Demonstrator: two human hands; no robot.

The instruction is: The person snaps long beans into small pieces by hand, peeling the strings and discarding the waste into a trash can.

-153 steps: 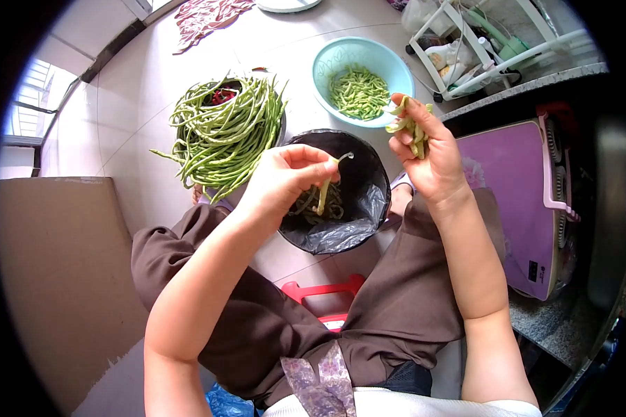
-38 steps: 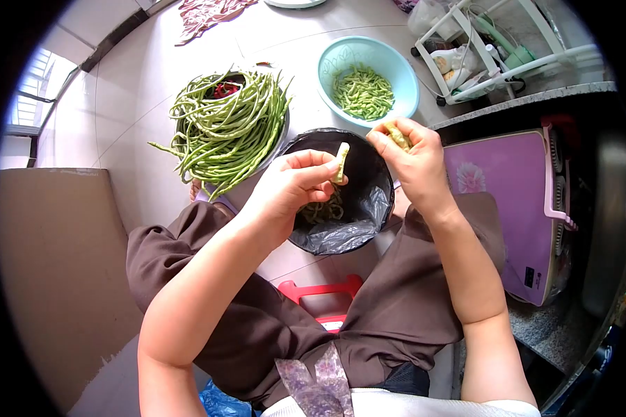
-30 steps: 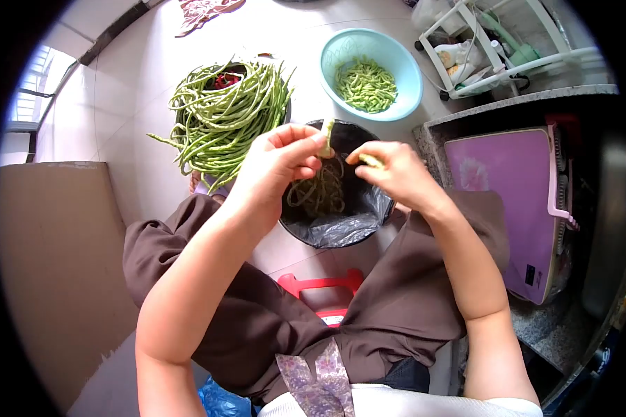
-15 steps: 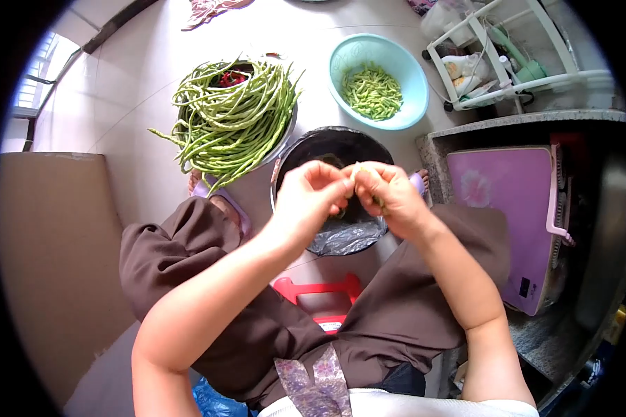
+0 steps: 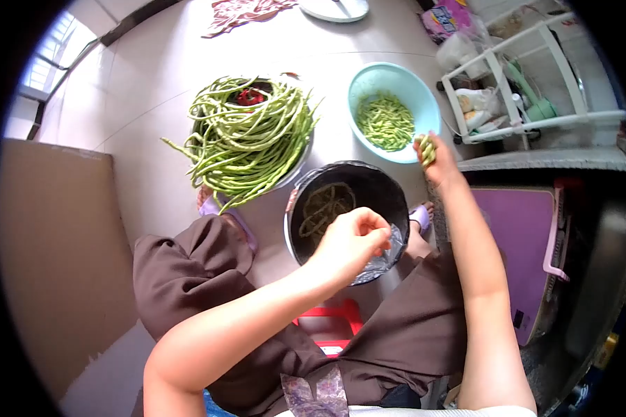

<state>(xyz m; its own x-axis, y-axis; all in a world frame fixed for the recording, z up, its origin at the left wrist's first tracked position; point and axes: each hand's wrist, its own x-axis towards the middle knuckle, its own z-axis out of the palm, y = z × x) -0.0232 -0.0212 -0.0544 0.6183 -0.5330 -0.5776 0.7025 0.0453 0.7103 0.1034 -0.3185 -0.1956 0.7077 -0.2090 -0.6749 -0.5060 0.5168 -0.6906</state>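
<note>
My right hand is closed around several short green bean pieces, at the lower right rim of the light blue basin. Cut bean pieces lie inside that basin. Over the black-lined bin hovers my left hand, its fingers curled into a pinch; whatever they might hold is hidden. Stringy scraps sit at the bottom of the bin. A big heap of long green beans fills a bowl at the left, with something red showing near its top.
A white rack with bottles and bags stands at the right. Below it, a purple board leans in a dark shelf. A brown panel is on the left, a red stool lies beneath me, and a cloth rests on the far floor.
My hands were together over the bin and have parted. The right went forward and right to the basin with the bean pieces; the left stayed above the bin. The view has shifted slightly.
</note>
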